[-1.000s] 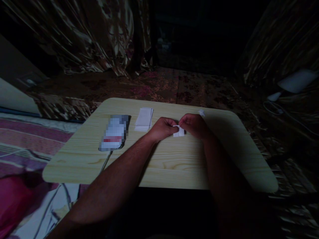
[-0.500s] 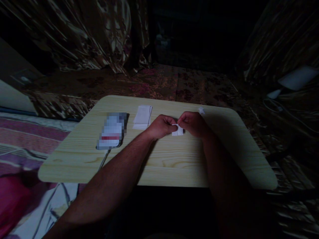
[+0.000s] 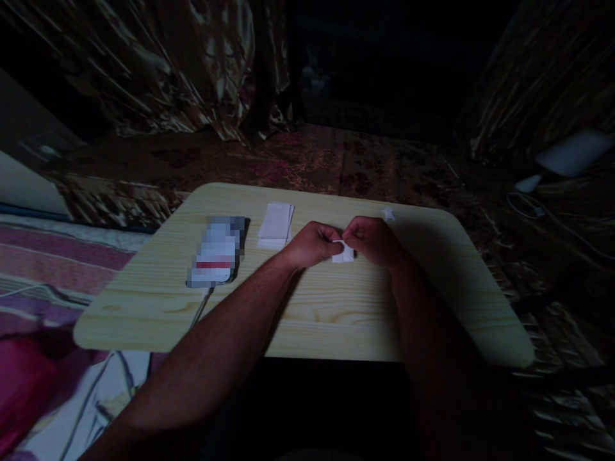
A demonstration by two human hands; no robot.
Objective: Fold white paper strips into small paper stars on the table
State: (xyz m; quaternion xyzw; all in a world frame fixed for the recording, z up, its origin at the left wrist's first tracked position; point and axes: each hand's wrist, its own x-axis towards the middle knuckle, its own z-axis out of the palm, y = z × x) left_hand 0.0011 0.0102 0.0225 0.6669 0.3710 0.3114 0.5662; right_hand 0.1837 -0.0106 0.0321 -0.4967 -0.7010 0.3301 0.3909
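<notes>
Between my hands, just above or on the wooden table [image 3: 327, 307], is a small folded piece of white paper [image 3: 343, 254] with crease lines on it. My left hand [image 3: 314, 244] pinches its upper left part, thumb on top. At its upper right edge my right hand [image 3: 369, 238] is closed, thumb and forefinger pressed together on the paper; the fingertips are partly hidden. Left of my hands lies a stack of white paper sheets [image 3: 275, 221]. Beyond my right hand sits a small white folded paper shape [image 3: 389, 214].
On the table's left lies a pixelated phone-like device [image 3: 217, 253] with a white cable [image 3: 200, 307]. A striped bed cover [image 3: 57, 262] is at the left, patterned curtains [image 3: 216, 64] hang behind, and a white lamp-like object [image 3: 574, 153] stands at the right.
Both hands keep nearly the same place and grip on the folded paper. A diagonal line on the paper's right part shows more clearly now.
</notes>
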